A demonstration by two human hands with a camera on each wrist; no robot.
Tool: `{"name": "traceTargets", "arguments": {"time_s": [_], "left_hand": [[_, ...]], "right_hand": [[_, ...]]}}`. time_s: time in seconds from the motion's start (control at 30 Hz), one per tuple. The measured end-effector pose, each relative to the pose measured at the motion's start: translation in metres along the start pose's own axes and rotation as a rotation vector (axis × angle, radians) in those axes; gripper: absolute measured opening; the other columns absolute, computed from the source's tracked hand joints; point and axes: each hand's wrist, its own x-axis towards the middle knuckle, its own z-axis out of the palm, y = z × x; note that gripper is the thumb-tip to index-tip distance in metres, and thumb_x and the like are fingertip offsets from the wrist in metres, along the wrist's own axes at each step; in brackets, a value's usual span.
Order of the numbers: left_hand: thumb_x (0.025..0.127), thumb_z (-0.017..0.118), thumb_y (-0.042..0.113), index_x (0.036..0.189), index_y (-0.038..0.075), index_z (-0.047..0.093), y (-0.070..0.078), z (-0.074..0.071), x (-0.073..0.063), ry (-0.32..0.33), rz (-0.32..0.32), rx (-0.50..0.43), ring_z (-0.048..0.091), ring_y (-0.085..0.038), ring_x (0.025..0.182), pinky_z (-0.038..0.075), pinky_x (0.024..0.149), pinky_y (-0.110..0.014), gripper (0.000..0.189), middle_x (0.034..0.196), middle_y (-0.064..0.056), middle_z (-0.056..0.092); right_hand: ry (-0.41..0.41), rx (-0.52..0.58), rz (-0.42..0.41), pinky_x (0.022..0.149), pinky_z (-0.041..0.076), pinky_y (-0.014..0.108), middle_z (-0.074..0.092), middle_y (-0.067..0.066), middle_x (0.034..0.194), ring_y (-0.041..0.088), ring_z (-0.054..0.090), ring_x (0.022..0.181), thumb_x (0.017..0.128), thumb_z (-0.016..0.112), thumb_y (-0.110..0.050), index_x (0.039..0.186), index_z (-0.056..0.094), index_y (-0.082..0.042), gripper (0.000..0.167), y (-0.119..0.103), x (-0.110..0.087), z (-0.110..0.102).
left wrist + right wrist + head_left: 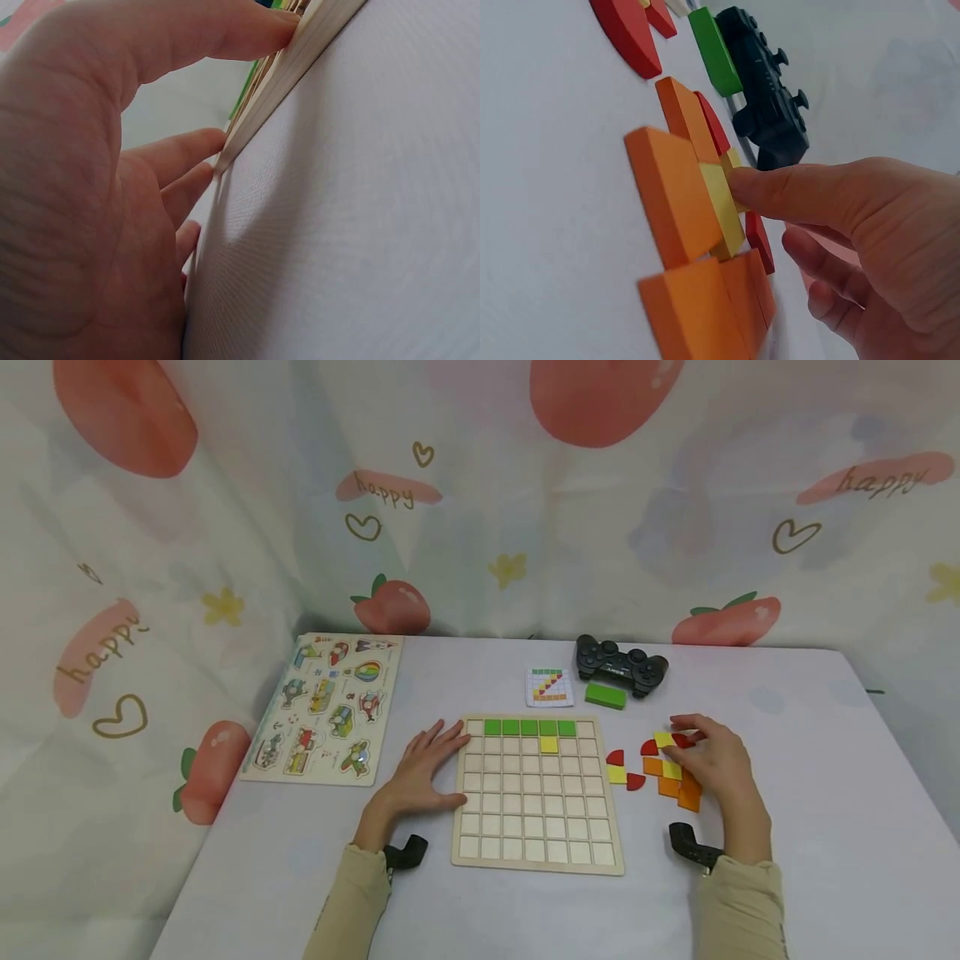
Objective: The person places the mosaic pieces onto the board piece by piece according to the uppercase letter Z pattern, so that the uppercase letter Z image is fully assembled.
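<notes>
A wooden grid board [613, 847] lies flat, with a row of green square tiles [529, 727] near its far edge and one yellow tile [549, 744] below them. My left hand [420, 772] rests at the board's left edge, its thumb and fingertips touching the wooden rim [262, 101]. Over the loose pieces at the right, my right hand [716, 760] has its thumb against a yellow square tile [663, 739]; the index finger appears spread apart from it. Beside that tile lie red quarter-round pieces [649, 747], another yellow tile [672, 770] and several orange tiles [671, 191].
Two red pieces and a yellow tile [617, 774] lie just right of the board. Behind are a small pattern card [550, 687], a green block [605, 696] and a black game controller [621, 665]. A picture puzzle board [322, 710] lies at the left.
</notes>
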Motion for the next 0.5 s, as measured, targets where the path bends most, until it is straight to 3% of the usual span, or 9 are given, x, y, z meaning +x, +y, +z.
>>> {"name": "traceTargets", "arguments": {"time_s": [0.2,0.37,0.5], "left_hand": [[0.072,0.073,0.046,0.153,0.015,0.038,0.0010,-0.0003,-0.0009,0.004,0.010,-0.013,0.007,-0.026,0.151,0.006,0.120,-0.052,0.094,0.163,0.001,0.021],[0.072,0.073,0.046,0.153,0.015,0.038,0.0009,-0.0001,-0.0010,0.009,0.017,-0.011,0.008,-0.028,0.151,0.006,0.120,-0.053,0.093,0.163,0.000,0.022],[0.072,0.073,0.046,0.152,0.014,0.039,0.0004,0.0002,-0.0009,0.014,0.022,-0.015,0.008,-0.029,0.151,0.007,0.119,-0.054,0.093,0.163,0.000,0.022]], "right_hand": [[-0.036,-0.015,-0.022,0.083,0.046,0.052,0.058,0.026,0.118,0.040,0.047,0.103,0.089,0.070,-0.012,0.131,0.056,-0.002,0.046,0.0027,-0.0002,-0.0007],[0.007,-0.033,-0.073,0.081,0.046,0.051,0.063,0.025,0.115,0.039,0.050,0.100,0.090,0.070,-0.012,0.130,0.058,-0.001,0.044,0.0009,-0.0004,-0.0004],[0.002,-0.012,-0.063,0.084,0.047,0.054,0.065,0.024,0.114,0.039,0.051,0.103,0.089,0.073,-0.015,0.133,0.056,-0.001,0.049,-0.0016,-0.0007,-0.0009]]}}
